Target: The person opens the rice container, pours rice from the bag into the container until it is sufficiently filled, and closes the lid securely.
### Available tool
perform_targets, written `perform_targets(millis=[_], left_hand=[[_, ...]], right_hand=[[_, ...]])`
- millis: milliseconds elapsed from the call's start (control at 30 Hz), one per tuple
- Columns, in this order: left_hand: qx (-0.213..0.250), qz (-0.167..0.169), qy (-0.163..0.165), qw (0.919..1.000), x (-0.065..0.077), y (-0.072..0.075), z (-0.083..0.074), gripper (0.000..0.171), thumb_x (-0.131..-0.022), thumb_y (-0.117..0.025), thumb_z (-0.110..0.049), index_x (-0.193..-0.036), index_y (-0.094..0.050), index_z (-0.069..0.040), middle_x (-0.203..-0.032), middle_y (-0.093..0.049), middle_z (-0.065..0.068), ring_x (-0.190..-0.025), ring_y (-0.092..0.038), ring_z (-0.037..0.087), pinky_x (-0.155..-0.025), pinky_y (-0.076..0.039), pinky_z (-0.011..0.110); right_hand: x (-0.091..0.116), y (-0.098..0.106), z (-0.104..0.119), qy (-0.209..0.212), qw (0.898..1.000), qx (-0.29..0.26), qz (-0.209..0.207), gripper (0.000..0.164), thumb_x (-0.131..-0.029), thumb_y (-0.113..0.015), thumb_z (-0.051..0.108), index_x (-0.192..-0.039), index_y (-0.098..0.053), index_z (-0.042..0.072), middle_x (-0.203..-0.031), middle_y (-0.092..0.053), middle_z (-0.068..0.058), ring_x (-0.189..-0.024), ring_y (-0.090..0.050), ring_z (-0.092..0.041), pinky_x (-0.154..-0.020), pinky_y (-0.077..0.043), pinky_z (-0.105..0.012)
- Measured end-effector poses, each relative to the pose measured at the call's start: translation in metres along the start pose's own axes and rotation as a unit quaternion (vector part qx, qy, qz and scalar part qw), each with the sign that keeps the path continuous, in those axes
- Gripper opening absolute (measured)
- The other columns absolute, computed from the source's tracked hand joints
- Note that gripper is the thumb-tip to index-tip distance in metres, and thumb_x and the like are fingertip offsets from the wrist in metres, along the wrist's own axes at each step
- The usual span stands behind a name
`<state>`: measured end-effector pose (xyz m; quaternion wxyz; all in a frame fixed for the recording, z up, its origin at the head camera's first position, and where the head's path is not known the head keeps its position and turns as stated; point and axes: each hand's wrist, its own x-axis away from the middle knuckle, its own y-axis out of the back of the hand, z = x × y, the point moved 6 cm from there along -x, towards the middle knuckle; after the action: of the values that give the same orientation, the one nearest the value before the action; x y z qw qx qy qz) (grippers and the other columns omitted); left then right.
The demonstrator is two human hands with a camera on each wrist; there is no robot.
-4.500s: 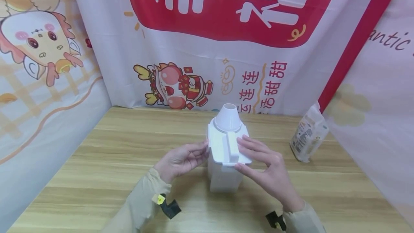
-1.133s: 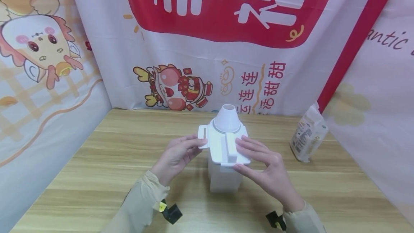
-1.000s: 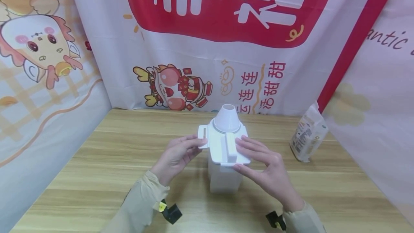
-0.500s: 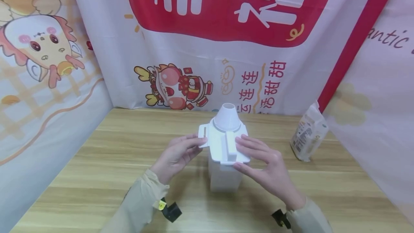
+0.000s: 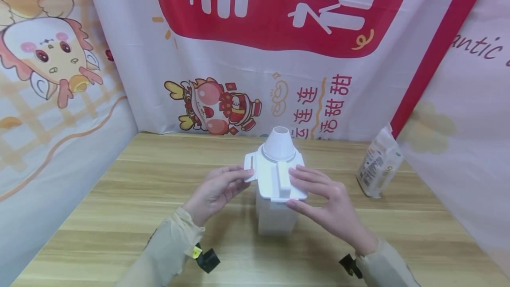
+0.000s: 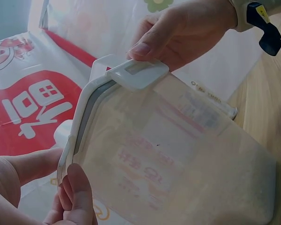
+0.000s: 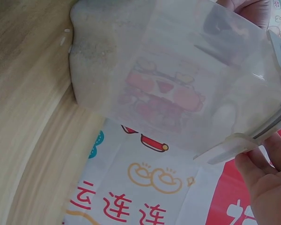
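Note:
A translucent storage container (image 5: 276, 223) stands upright on the table, closed by a white lid (image 5: 268, 180) with a raised bar and a cone-shaped cap (image 5: 280, 146). My left hand (image 5: 219, 191) pinches the white side latch (image 5: 249, 163), which sticks out from the lid's left edge. My right hand (image 5: 330, 203) grips the lid's near right corner, fingers across the top and thumb at the front edge. In the left wrist view, that thumb rests on the slotted front latch (image 6: 139, 75). The right wrist view shows a latch (image 7: 227, 149) swung outward beside my right hand.
A white printed packet (image 5: 379, 163) stands at the table's right rear. Printed cloth (image 5: 215, 48) hangs behind the wooden table (image 5: 131, 216). Small pale grains (image 7: 64, 37) lie by the container's base in the right wrist view.
Since the oldest frame, the left latch has swung from the container's side to stick outward, with my left hand following it. Over the last second, my right wrist has shifted slightly right.

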<state>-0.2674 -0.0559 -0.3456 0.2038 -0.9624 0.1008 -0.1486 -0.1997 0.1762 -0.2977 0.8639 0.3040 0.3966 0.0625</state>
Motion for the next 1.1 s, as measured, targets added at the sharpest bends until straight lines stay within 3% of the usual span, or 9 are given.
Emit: perform_targets(millis=[200,300,367,467,700,800,900,1000,1100], left_hand=[[-0.029,0.003,-0.008,0.9995,0.002,-0.001,-0.002,0.043,-0.084,-0.077,-0.007,-0.121,-0.06,0.005,-0.119,-0.062,0.019,-0.103,-0.065,0.027,-0.094,-0.052,0.037],[-0.124,-0.02,-0.058,0.9903,0.006,-0.003,-0.009,0.043,-0.089,-0.075,-0.018,-0.126,-0.06,-0.001,-0.121,-0.061,0.016,-0.107,-0.063,0.026,-0.095,-0.052,0.039],[-0.22,-0.048,-0.106,0.9686,0.011,-0.005,-0.015,0.046,-0.091,-0.072,-0.029,-0.13,-0.059,-0.008,-0.125,-0.06,0.01,-0.112,-0.06,0.025,-0.096,-0.051,0.042],[-0.344,-0.067,-0.183,0.9183,0.021,-0.014,-0.023,0.053,-0.092,-0.069,-0.042,-0.136,-0.056,-0.015,-0.136,-0.054,0.004,-0.123,-0.052,0.026,-0.101,-0.046,0.046],[-0.467,0.006,-0.328,0.8211,0.04,-0.036,-0.021,0.075,-0.089,-0.065,-0.055,-0.15,-0.041,-0.018,-0.155,-0.032,-0.005,-0.141,-0.029,0.018,-0.11,-0.028,0.059],[-0.494,0.033,-0.381,0.7811,0.046,-0.042,-0.018,0.084,-0.086,-0.07,-0.055,-0.152,-0.038,-0.013,-0.158,-0.027,-0.004,-0.144,-0.023,0.019,-0.112,-0.025,0.056],[-0.515,0.057,-0.416,0.7474,0.048,-0.047,-0.012,0.089,-0.083,-0.075,-0.052,-0.151,-0.038,-0.007,-0.158,-0.027,0.003,-0.145,-0.021,0.023,-0.114,-0.023,0.052],[-0.533,0.072,-0.423,0.7296,0.046,-0.049,-0.006,0.092,-0.082,-0.075,-0.053,-0.151,-0.038,-0.005,-0.158,-0.029,0.007,-0.146,-0.019,0.025,-0.115,-0.022,0.049],[-0.547,0.079,-0.421,0.7188,0.043,-0.048,-0.001,0.093,-0.082,-0.074,-0.055,-0.151,-0.037,-0.006,-0.159,-0.028,0.005,-0.147,-0.016,0.024,-0.115,-0.022,0.049]], right_hand=[[-0.001,0.0,0.0,-0.005,1.0,0.004,0.006,0.049,-0.076,-0.086,0.026,-0.121,-0.07,0.012,-0.131,-0.062,0.002,-0.126,-0.052,-0.022,-0.108,-0.039,-0.039],[-0.001,0.0,0.001,-0.006,1.0,0.005,0.01,0.05,-0.076,-0.086,0.027,-0.121,-0.071,0.012,-0.131,-0.062,0.002,-0.126,-0.052,-0.022,-0.108,-0.04,-0.039],[-0.002,0.001,0.001,-0.005,1.0,0.001,0.015,0.049,-0.076,-0.087,0.026,-0.121,-0.071,0.012,-0.131,-0.062,0.002,-0.127,-0.052,-0.023,-0.108,-0.039,-0.039],[-0.003,0.003,0.0,-0.013,0.999,-0.013,0.029,0.048,-0.078,-0.086,0.022,-0.121,-0.07,0.012,-0.132,-0.061,0.001,-0.127,-0.051,-0.022,-0.108,-0.039,-0.039],[-0.001,0.012,-0.014,-0.122,0.982,-0.146,0.005,0.039,-0.089,-0.074,0.009,-0.126,-0.066,0.008,-0.138,-0.057,-0.002,-0.13,-0.048,-0.019,-0.11,-0.034,-0.032],[0.0,0.017,-0.023,-0.215,0.959,-0.179,-0.049,0.037,-0.091,-0.072,0.018,-0.126,-0.065,0.005,-0.133,-0.061,-0.004,-0.125,-0.053,-0.021,-0.105,-0.042,-0.031],[0.003,0.018,-0.034,-0.316,0.923,-0.209,-0.072,0.048,-0.091,-0.073,0.029,-0.13,-0.061,0.003,-0.13,-0.062,-0.007,-0.119,-0.056,-0.022,-0.1,-0.048,-0.032],[0.009,0.014,-0.044,-0.386,0.87,-0.301,-0.067,0.055,-0.094,-0.068,0.026,-0.137,-0.049,-0.004,-0.133,-0.057,-0.015,-0.119,-0.057,-0.023,-0.101,-0.047,-0.036],[0.013,0.006,-0.05,-0.425,0.799,-0.421,-0.06,0.057,-0.098,-0.061,0.016,-0.141,-0.036,-0.011,-0.136,-0.052,-0.023,-0.119,-0.057,-0.028,-0.103,-0.045,-0.041]])
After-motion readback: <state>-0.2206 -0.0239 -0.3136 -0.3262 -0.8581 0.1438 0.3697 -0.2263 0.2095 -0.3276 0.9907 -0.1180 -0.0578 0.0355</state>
